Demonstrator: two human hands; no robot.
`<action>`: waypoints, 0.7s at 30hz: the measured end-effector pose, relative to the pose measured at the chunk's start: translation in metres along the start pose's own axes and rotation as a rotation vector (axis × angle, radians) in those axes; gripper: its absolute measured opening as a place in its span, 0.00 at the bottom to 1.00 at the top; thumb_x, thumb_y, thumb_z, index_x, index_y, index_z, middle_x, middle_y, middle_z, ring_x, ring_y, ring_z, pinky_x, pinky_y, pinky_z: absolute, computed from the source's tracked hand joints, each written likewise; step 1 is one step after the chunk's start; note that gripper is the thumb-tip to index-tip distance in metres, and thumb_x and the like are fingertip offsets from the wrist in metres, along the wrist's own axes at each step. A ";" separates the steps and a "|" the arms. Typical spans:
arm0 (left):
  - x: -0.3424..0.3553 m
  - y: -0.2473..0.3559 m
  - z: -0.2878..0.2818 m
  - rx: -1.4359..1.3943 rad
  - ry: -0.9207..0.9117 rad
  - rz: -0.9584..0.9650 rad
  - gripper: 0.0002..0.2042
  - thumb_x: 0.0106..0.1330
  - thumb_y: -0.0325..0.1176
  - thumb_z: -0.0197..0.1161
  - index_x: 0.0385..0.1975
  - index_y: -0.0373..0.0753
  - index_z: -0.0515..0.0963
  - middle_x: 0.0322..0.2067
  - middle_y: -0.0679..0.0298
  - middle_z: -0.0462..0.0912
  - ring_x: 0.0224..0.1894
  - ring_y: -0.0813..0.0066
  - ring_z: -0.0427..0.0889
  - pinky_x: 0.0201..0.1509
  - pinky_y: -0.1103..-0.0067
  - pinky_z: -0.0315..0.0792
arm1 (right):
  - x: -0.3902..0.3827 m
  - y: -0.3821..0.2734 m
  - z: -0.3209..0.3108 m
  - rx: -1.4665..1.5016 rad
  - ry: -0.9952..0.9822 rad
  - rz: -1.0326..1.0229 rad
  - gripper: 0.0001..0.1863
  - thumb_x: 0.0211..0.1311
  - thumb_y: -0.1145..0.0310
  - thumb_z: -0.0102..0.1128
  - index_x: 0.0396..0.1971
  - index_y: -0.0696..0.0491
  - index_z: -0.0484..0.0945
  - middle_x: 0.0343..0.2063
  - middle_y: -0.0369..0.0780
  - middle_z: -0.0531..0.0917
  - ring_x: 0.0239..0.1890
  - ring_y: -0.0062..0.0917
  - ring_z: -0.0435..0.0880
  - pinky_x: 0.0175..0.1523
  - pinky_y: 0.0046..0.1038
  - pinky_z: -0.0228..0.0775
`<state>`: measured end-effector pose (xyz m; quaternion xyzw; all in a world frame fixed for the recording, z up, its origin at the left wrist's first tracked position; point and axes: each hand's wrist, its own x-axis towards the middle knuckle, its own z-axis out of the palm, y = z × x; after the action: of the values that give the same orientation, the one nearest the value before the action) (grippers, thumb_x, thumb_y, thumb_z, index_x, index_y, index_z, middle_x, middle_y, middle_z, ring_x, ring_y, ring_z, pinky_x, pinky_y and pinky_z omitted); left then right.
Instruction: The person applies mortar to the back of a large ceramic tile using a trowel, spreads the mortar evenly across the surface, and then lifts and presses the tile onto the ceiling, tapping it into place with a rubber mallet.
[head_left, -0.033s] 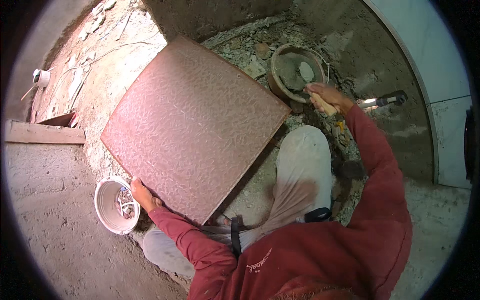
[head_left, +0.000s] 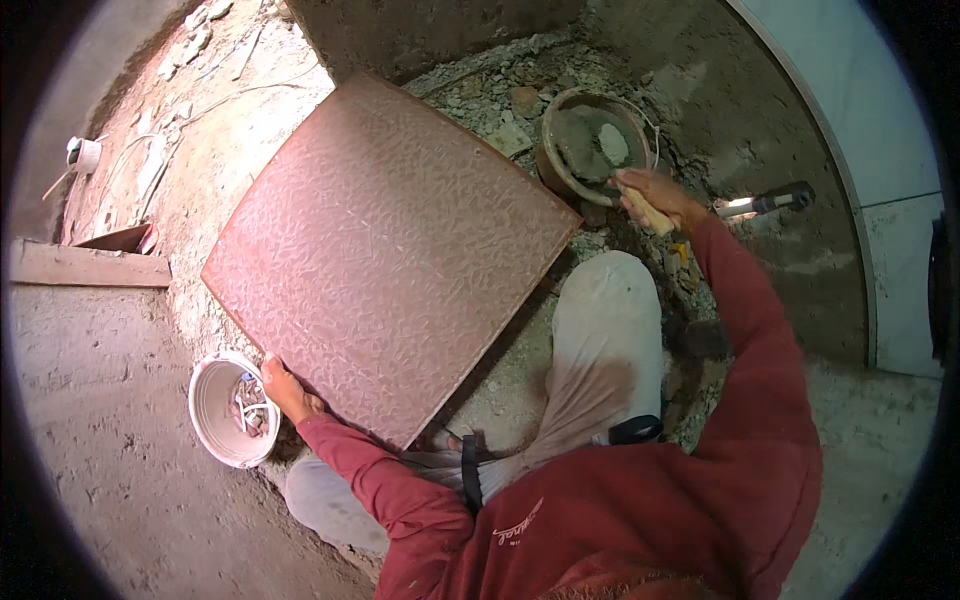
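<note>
Rough, unfinished concrete walls and a dusty floor surround a work corner seen from above, with sunlight falling across the upper left and loose rubble heaped along the back wall. Glossy pale panels cover part of the right side.

At the centre is a large square tile, reddish brown with a crinkled, leaf-like texture, turned so that one corner points toward the person's lap. The person wears a dark red sweatshirt and dusty grey trousers, one knee raised just beside the tile's right edge.

The left hand pinches the tile's lower-left edge. Just beside it, a white plastic bucket holds broken bits and white strips.

The right hand is curled firmly around the wooden handle of a trowel at the near rim of a mortar bucket, which stands near the tile's right corner and contains wet grey mortar. A pale oval on the mortar is probably the trowel's blade.

Right of that hand is a tool with a black grip. A wooden plank lies at far left, below a small white pail.
</note>
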<state>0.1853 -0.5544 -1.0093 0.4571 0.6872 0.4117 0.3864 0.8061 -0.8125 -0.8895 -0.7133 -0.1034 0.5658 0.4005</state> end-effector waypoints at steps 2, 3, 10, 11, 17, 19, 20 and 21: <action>-0.005 0.007 0.003 -0.126 0.012 -0.041 0.08 0.67 0.33 0.53 0.30 0.35 0.74 0.28 0.70 0.68 0.33 0.78 0.66 0.40 0.79 0.63 | -0.009 0.009 0.004 0.121 -0.036 -0.056 0.17 0.73 0.51 0.55 0.49 0.49 0.71 0.22 0.33 0.74 0.14 0.13 0.71 0.15 0.21 0.66; -0.007 0.008 0.004 -0.125 0.014 -0.041 0.08 0.67 0.33 0.53 0.30 0.35 0.74 0.28 0.70 0.68 0.33 0.78 0.66 0.40 0.79 0.63 | -0.015 0.013 0.008 0.119 0.010 -0.069 0.18 0.73 0.51 0.54 0.50 0.49 0.71 0.22 0.33 0.73 0.14 0.13 0.69 0.15 0.21 0.65; -0.013 0.019 0.011 -0.143 0.048 -0.078 0.08 0.67 0.33 0.54 0.30 0.35 0.73 0.28 0.69 0.70 0.33 0.78 0.66 0.40 0.78 0.64 | -0.051 0.028 0.010 0.058 0.124 -0.222 0.22 0.72 0.48 0.55 0.53 0.50 0.71 0.21 0.32 0.73 0.15 0.13 0.69 0.17 0.20 0.64; -0.016 0.021 0.012 -0.148 0.057 -0.107 0.08 0.67 0.33 0.54 0.30 0.35 0.73 0.28 0.69 0.70 0.33 0.78 0.66 0.40 0.78 0.64 | -0.052 0.026 0.006 0.053 0.128 -0.222 0.22 0.72 0.48 0.55 0.53 0.50 0.71 0.21 0.32 0.73 0.15 0.13 0.69 0.17 0.20 0.64; -0.010 0.003 0.008 -0.209 0.039 -0.087 0.07 0.66 0.32 0.56 0.29 0.35 0.73 0.26 0.70 0.67 0.32 0.78 0.65 0.38 0.77 0.63 | -0.056 0.012 0.005 -0.069 0.278 -0.167 0.27 0.72 0.51 0.55 0.62 0.50 0.67 0.22 0.32 0.74 0.15 0.14 0.70 0.17 0.19 0.65; -0.007 -0.004 0.012 -0.306 0.056 -0.092 0.07 0.66 0.31 0.56 0.29 0.34 0.73 0.26 0.69 0.68 0.31 0.77 0.65 0.38 0.76 0.64 | -0.060 0.003 0.012 -0.093 0.209 -0.181 0.27 0.72 0.51 0.55 0.63 0.51 0.65 0.22 0.32 0.75 0.16 0.14 0.71 0.17 0.19 0.65; -0.002 -0.010 0.009 -0.309 0.073 -0.102 0.07 0.66 0.31 0.56 0.30 0.33 0.74 0.27 0.67 0.70 0.32 0.77 0.67 0.38 0.75 0.65 | -0.063 -0.009 0.025 -0.101 0.152 -0.190 0.28 0.72 0.51 0.54 0.64 0.51 0.64 0.23 0.32 0.75 0.17 0.14 0.71 0.17 0.19 0.65; 0.001 -0.015 0.004 -0.279 0.057 -0.093 0.07 0.66 0.30 0.55 0.32 0.32 0.75 0.29 0.65 0.74 0.34 0.75 0.70 0.41 0.75 0.68 | -0.065 -0.023 0.040 -0.130 0.108 -0.182 0.28 0.72 0.52 0.54 0.65 0.52 0.63 0.24 0.33 0.75 0.17 0.14 0.71 0.17 0.19 0.65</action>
<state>0.1842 -0.5561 -1.0250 0.3548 0.6543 0.4979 0.4451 0.7558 -0.8185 -0.8284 -0.7549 -0.1825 0.4798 0.4083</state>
